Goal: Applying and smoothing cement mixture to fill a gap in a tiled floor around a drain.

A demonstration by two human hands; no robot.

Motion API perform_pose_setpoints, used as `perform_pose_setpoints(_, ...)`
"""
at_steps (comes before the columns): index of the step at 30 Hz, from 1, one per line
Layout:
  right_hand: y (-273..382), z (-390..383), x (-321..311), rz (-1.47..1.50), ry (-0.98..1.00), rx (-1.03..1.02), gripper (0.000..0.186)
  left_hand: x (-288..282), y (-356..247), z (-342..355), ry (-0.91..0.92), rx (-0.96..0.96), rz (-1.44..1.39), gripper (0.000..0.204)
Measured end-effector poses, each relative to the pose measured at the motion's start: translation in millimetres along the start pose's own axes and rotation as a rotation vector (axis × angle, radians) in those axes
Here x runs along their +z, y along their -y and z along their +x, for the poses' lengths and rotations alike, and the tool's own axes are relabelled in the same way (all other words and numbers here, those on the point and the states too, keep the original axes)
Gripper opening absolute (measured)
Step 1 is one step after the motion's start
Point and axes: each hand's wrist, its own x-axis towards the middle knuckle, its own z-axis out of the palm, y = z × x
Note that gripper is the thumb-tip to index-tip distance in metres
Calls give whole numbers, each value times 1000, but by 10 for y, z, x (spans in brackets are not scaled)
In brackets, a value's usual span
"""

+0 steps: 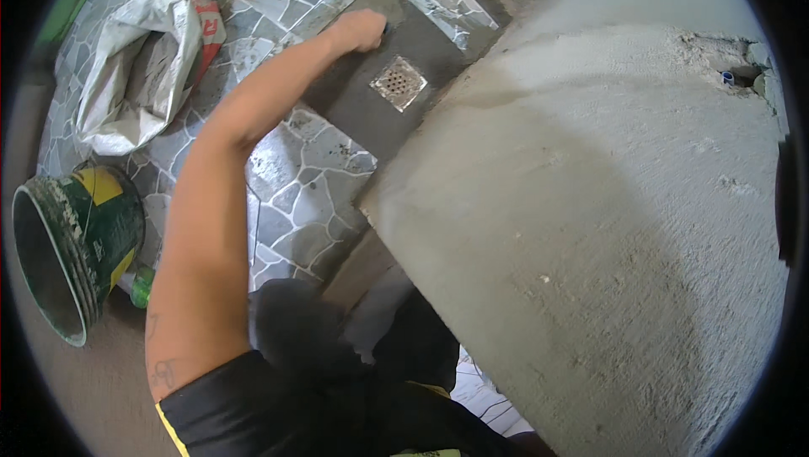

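Observation:
My left arm reaches up across the floor, and my left hand (359, 31) is closed in a fist just above a strip of wet grey mortar (354, 107). A small dark bit shows at the edge of the fist, but what it holds is mostly hidden. Close by, to the lower right of the hand, a square metal floor drain grate (399, 83) with a perforated middle sits in the mortar. Grey tiles (308, 191) with a white crazy-paving pattern border the mortar on both sides. My right hand is out of view.
A white sack (105, 94) of grey powder stands open at the left. Below it, a dark green bucket (93, 229) lies tipped on its side. A rough plastered wall (548, 229) fills the right, with a pipe end (727, 77) in a broken hole.

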Motion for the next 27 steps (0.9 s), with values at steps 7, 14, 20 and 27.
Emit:
perform_pose_setpoints(7,-56,-12,44,63,-27,28,47,199,117,-1416,107,-70,25,19)
perform_pose_setpoints(14,-67,15,16,173,-84,55,47,-694,31,-1866,-501,-353,-453,43)
perform_pose_setpoints(20,134,42,227,671,-278,384,38,-2019,-20,-4242,-1360,-479,-100,54)
perform_pose_setpoints(27,270,119,256,534,-219,463,34,-2263,385,-6097,-1132,-1326,247,48)
